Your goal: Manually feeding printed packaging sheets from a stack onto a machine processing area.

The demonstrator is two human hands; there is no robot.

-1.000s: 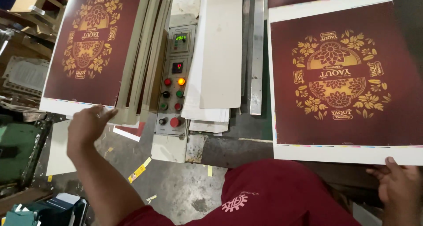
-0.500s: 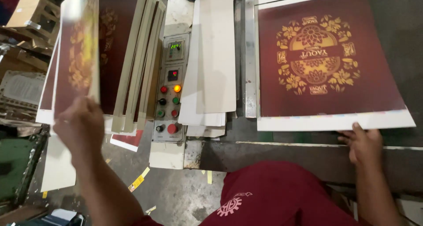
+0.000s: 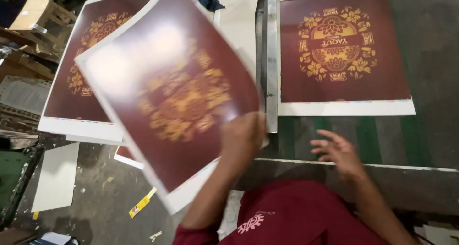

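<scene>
Cardboard box [image 3: 36,13] top left; small yellow label, perhaps [image 3: 139,206], on floor.

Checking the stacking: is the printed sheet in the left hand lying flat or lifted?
Lifted. The left hand grips the maroon sheet by its lower edge; it tilts, blurred, above the stack.

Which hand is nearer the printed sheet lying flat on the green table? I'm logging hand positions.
Right. The right hand hovers open just below that flat sheet; the left hand is further left, holding a lifted, blurred sheet.
</scene>
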